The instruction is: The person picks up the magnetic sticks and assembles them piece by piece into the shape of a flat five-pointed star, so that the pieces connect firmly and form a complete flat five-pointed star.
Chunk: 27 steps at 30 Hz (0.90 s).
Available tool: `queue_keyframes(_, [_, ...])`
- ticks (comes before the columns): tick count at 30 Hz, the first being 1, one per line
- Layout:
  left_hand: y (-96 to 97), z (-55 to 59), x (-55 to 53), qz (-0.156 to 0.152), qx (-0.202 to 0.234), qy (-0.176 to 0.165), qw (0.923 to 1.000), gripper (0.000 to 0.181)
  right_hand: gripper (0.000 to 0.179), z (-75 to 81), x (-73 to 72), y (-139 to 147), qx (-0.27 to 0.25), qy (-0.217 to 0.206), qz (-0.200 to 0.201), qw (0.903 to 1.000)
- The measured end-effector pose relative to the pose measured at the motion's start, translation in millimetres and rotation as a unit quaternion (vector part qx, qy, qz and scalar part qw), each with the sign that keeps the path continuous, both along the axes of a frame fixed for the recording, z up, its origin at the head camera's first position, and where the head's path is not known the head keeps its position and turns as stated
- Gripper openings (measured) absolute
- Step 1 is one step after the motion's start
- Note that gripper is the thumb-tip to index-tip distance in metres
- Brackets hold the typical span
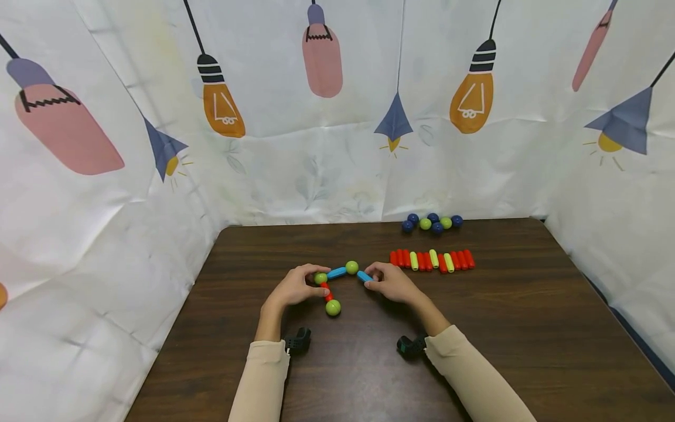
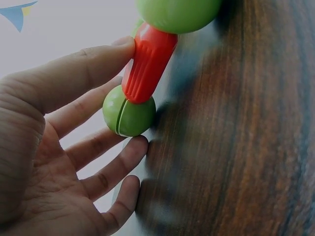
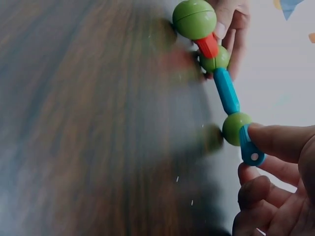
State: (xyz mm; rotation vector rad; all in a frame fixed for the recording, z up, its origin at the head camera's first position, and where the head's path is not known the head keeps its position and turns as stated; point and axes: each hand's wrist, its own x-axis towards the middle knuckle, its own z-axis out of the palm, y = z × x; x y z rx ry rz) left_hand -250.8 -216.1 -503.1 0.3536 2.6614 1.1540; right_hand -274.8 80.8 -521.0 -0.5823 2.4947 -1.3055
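A chain of toy magnetic sticks and green balls lies over the middle of the table. In it, a red stick (image 2: 147, 64) joins a near green ball (image 1: 333, 308) to a corner green ball (image 2: 129, 111). A blue stick (image 3: 226, 91) runs from that corner to another green ball (image 1: 351, 267). My left hand (image 1: 295, 287) holds the chain at the corner, its thumb on the red stick and its fingers around the ball's far side. My right hand (image 1: 392, 282) pinches a second blue stick (image 3: 250, 146) between thumb and fingers, one end right at the third ball.
A row of red and yellow-green sticks (image 1: 432, 261) lies at the right behind my right hand. Farther back sit several blue and green balls (image 1: 432, 223) near the table's far edge. Printed cloth (image 1: 348, 170) hangs around the dark wooden table (image 1: 358, 375).
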Motion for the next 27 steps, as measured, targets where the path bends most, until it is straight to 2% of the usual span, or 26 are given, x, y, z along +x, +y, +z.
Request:
queue_keyframes(7, [1.4, 1.5, 0.7, -0.004, -0.002, -0.001, 1.0000, 0.053, 0.021, 2.4, -2.0, -8.4, 0.016, -0.018, -0.031, 0.9992])
queue_keyframes(14, [2.2, 2.1, 1.3, 0.000, -0.006, -0.002, 1.0000, 0.052, 0.023, -0.1, -2.5, -7.8, 0.012, -0.026, -0.032, 0.9990])
queue_keyframes(27, [5.5, 4.0, 2.8, -0.004, -0.006, -0.009, 0.9999, 0.054, 0.025, -3.5, 0.3, -3.7, -0.031, -0.045, -0.040, 0.9977])
